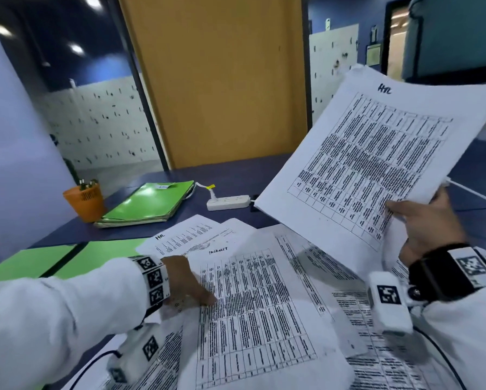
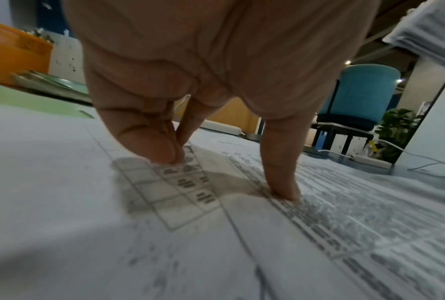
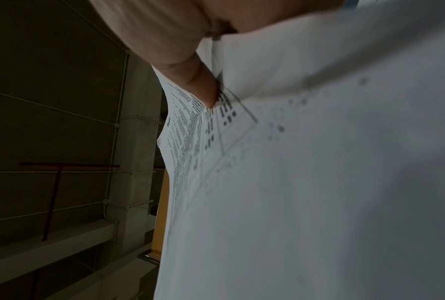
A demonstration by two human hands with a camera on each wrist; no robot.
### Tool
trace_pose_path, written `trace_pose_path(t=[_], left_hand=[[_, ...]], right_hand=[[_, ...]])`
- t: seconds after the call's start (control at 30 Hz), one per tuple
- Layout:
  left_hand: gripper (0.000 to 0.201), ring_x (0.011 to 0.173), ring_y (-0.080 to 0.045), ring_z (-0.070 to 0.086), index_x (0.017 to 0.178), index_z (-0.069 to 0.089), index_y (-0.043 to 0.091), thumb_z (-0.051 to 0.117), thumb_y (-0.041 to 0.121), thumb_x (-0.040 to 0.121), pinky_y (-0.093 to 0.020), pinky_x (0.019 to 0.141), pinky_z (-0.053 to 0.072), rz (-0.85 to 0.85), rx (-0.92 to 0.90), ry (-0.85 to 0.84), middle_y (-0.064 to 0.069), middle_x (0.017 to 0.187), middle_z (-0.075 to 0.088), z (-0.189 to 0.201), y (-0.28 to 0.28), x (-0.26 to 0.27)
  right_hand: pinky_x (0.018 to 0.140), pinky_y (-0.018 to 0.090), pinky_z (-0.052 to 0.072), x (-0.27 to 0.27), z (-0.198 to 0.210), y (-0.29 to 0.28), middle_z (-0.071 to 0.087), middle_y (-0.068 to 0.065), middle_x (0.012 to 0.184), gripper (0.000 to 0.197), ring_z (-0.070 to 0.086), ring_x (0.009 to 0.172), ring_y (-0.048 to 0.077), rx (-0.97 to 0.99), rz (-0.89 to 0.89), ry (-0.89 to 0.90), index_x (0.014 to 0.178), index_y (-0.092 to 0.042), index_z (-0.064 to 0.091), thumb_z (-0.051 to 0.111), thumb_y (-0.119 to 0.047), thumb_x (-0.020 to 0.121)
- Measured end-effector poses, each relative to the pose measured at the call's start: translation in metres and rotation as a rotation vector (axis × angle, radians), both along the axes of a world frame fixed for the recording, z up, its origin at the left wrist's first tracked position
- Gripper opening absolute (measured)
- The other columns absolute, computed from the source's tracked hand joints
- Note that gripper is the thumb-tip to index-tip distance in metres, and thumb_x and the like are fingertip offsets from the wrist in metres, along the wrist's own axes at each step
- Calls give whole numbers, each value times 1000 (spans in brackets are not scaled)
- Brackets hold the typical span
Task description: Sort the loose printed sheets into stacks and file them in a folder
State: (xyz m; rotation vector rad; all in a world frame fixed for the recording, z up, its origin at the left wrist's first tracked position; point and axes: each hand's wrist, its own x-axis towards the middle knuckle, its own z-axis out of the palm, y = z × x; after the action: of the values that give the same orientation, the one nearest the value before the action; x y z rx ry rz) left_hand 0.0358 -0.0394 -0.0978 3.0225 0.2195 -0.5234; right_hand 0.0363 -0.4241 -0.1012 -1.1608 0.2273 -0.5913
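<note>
Head view showing right hand (image 1: 430,220) pinching a raised sheaf of printed sheets (image 1: 368,153) at right, left hand (image 1: 189,280) pressing straightened fingertips (image 2: 170,154) onto loose sheets (image 1: 253,305) lying near.

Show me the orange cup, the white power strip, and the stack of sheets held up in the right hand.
orange cup (image 1: 84,203), head view, front wall.
white power strip (image 1: 228,201), head view, top face.
held stack of sheets (image 1: 360,161), head view, middle of the printed table.

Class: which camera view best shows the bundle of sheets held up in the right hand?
The head view: the held bundle shows whole, table and handwritten heading included, pinched by the right hand. The right wrist view shows only a blurred corner; the left wrist view only an edge.
</note>
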Motion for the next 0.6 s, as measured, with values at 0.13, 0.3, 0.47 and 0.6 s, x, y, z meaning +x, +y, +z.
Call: trace_pose_path(t=[0.13,0.3,0.47,0.6], left_hand=[[42,46,-7,50,84,70,13,84,52,77,-18,44,40,6,12,30,3,62,59,5,-5,7],[56,83,-14,59,121,67,4,72,50,90,-19,55,41,-100,151,-22,0,93,62,6,-23,12],[56,81,-18,64,115,68,5,78,52,85,-21,59,46,-24,37,-120,-4,91,67,12,-30,27],[59,94,-21,71,108,71,7,83,56,77,-26,72,54,-2,-13,-122,-9,105,74,0,-39,31]], right_hand=[[94,50,53,4,-4,1,72,6,108,56,67,105,29,53,19,-30,128,-15,53,59,17,82],[95,51,52,12,-13,-3,73,8,111,57,69,104,30,54,42,-38,129,-13,55,63,15,80],[85,35,59,13,-14,-6,72,-1,104,56,68,104,24,65,21,-41,127,-20,52,62,13,83],[98,52,50,14,-12,-8,71,5,111,59,67,107,28,101,23,-49,131,-16,50,60,15,82]])
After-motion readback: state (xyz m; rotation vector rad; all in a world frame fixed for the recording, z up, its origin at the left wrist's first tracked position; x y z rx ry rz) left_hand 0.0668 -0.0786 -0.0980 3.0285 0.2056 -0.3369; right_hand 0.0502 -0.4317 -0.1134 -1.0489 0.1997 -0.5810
